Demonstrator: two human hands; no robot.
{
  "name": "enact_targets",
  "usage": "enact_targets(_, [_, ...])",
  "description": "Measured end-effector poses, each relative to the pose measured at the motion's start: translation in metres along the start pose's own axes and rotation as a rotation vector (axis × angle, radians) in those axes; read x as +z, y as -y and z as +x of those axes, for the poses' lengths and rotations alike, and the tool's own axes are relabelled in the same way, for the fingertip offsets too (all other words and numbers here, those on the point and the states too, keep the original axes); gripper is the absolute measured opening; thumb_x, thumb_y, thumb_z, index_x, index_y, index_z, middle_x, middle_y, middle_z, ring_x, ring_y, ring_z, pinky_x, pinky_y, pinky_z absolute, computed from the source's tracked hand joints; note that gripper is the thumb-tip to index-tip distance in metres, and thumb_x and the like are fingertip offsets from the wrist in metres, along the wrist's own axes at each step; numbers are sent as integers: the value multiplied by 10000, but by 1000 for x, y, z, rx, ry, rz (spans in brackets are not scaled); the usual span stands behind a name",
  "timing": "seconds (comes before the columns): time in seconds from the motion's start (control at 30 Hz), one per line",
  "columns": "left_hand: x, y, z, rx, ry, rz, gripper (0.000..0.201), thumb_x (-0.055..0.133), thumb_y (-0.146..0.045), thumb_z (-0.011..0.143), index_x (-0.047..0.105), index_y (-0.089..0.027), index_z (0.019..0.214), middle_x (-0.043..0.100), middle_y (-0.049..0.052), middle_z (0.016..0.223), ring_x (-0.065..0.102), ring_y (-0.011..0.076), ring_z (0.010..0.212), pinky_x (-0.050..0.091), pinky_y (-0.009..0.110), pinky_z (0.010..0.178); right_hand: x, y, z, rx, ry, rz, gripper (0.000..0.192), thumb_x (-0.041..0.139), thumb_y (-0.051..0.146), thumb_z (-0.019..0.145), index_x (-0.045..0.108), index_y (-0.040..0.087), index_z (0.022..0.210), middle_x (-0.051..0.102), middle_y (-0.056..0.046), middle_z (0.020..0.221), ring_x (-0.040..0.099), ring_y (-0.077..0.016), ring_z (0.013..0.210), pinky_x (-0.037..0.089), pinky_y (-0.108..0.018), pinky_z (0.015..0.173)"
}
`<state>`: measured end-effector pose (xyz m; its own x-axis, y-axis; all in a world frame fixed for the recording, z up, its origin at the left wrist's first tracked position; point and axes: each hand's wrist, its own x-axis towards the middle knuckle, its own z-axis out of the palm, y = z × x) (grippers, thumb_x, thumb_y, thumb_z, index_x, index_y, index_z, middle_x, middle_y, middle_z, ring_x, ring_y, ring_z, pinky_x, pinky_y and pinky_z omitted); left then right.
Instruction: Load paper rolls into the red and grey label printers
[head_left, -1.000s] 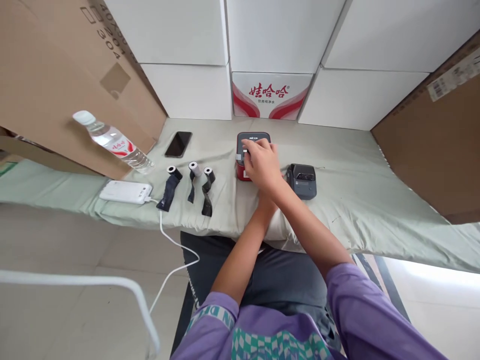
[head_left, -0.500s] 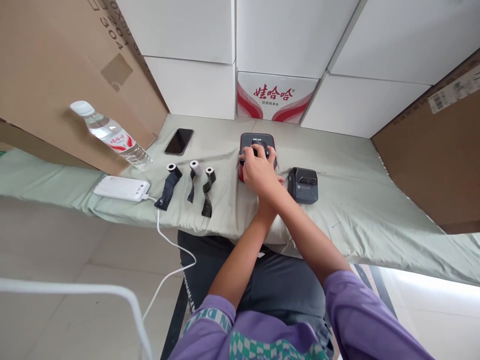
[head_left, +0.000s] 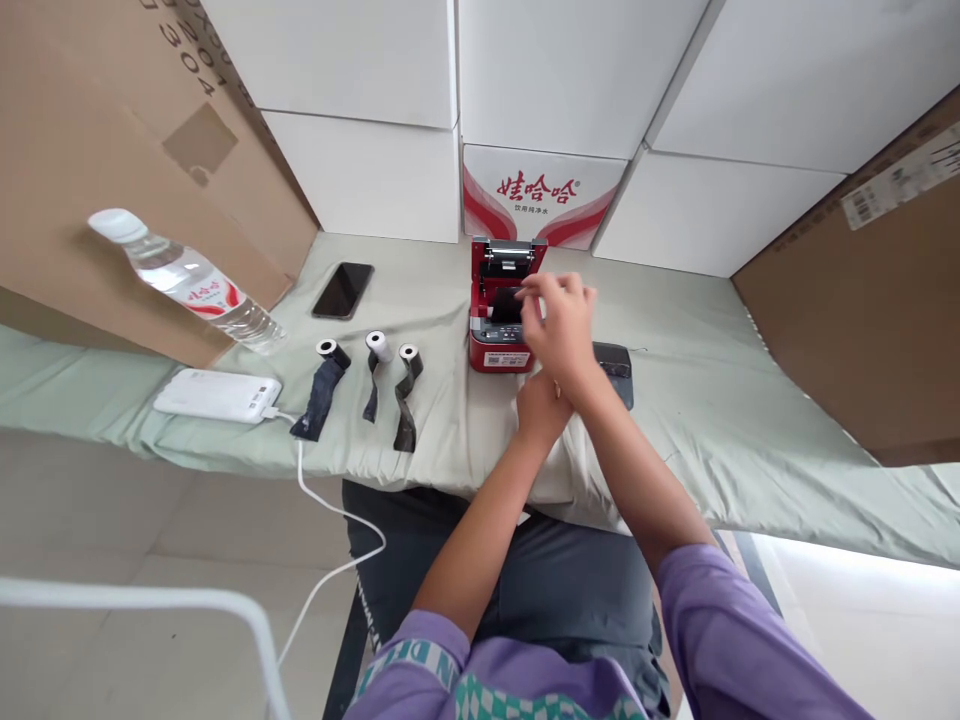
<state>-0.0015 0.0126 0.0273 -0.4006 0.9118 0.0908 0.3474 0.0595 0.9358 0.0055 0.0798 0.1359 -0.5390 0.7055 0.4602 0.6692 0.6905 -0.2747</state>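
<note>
A small red and black label printer (head_left: 499, 340) stands on the cloth-covered surface with its lid (head_left: 508, 262) raised. Something black, perhaps a roll, shows inside its compartment. My right hand (head_left: 562, 325) hovers over the printer's right side, fingers bent and apart, nothing visible in them. Below it, my left hand (head_left: 541, 408) lies close to the printer's front right corner. Its fingers are mostly hidden, so I cannot make out its grip. My wrists cross. A second, black printer (head_left: 616, 372) sits just right of my hands, partly covered by my right forearm.
Three small rolls with dark strips, one being the middle roll (head_left: 379, 347), lie to the left. Further left are a phone (head_left: 343, 290), a white power bank (head_left: 217, 396) with a cable, and a water bottle (head_left: 199, 285). Cardboard boxes flank both sides; white boxes (head_left: 360, 175) stand behind.
The red printer's lid has swung up from closed to raised, exposing its inside. My right hand has come off the top and moved right. The view has shifted slightly.
</note>
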Motion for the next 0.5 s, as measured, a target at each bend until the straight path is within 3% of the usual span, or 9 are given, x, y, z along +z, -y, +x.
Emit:
enact_targets(0.1, [-5,-10,-2,3,-12,34,185,595,-123,949,683,-240,1061,771,26,927,729,222,875,554,329,863,-1,-36,29,44,54,46,442,388,146,997,751,164,1250,814,-153,1148,663,-344,1132,481,-492,1028])
enact_targets(0.23, [-4,-15,-3,18,-5,35,215,582,-77,937,688,-236,1035,805,38,1011,744,219,936,542,324,876,14,-63,66,-98,316,99,431,475,93,897,830,144,1135,833,-113,1027,736,-275,969,526,-380,913])
enact_targets(0.4, [0,-13,-2,12,27,75,218,579,-101,948,704,-234,1067,795,39,971,715,214,854,533,328,815,29,-50,86,-156,496,-133,405,604,62,823,865,170,1113,836,-162,1046,737,-308,919,522,-381,786])
enact_targets(0.5, [3,-12,-2,16,63,129,214,572,-121,951,706,-241,1067,791,30,973,700,211,819,520,333,794,43,-36,91,-149,534,-251,341,670,102,827,869,190,1090,823,-196,1076,741,-325,919,530,-398,763])
